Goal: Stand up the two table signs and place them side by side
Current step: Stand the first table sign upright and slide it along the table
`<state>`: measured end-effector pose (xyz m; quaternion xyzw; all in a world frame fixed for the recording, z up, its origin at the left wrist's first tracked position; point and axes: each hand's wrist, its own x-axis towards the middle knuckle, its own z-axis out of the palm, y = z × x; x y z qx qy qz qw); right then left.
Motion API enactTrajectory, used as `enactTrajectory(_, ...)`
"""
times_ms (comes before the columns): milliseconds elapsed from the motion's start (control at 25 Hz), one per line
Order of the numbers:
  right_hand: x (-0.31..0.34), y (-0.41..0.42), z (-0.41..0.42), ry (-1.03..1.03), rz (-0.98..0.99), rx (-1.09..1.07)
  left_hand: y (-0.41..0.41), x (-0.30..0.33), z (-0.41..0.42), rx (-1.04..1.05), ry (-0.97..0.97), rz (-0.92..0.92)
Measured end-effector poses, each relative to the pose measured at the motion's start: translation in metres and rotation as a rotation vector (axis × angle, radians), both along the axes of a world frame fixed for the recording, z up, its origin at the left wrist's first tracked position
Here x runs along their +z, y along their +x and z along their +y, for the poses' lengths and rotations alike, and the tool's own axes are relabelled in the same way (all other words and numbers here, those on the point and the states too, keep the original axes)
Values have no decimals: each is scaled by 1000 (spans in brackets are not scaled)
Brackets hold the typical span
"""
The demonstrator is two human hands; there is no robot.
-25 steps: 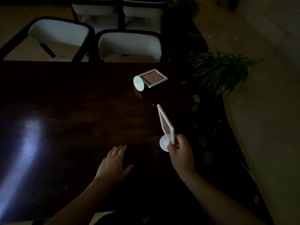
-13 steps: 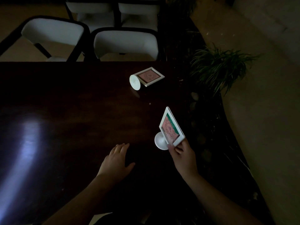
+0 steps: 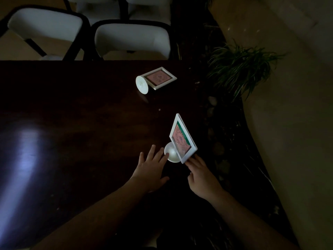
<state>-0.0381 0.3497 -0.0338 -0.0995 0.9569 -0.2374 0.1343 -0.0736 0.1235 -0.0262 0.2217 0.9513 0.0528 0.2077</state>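
The near table sign [image 3: 182, 138], a white frame with a pink card on a round white base, stands on the dark table [image 3: 72, 123], leaning back. Fingertips of my right hand [image 3: 201, 175] touch the frame's lower right corner. My left hand [image 3: 152, 166] lies open on the table with its fingertips against the round base. The second table sign [image 3: 157, 78] lies flat near the table's far edge, its round base turned to the left.
Two white chairs [image 3: 132, 39] with dark frames stand beyond the table's far edge, with more behind them. A leafy plant [image 3: 239, 66] and a dark bed with stones border the table's right side. A pale floor lies further right.
The near sign turned from edge-on until its pink face shows and now rests on its base. My left hand slid forward to the base. My right hand's grip loosened to fingertips on the frame's corner.
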Motion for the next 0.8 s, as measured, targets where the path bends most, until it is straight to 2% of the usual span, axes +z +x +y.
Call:
enactTrajectory(200,-1,-5,-1,116,57,153,0,-8,13,-64,-75,-1)
enactTrajectory(400,-3,-15,1,204,15,251,2,-15,16,-65,-112,-6)
enactTrajectory(800,-5,-21,7,212,-8,311,12,-23,26,48,-138,-26)
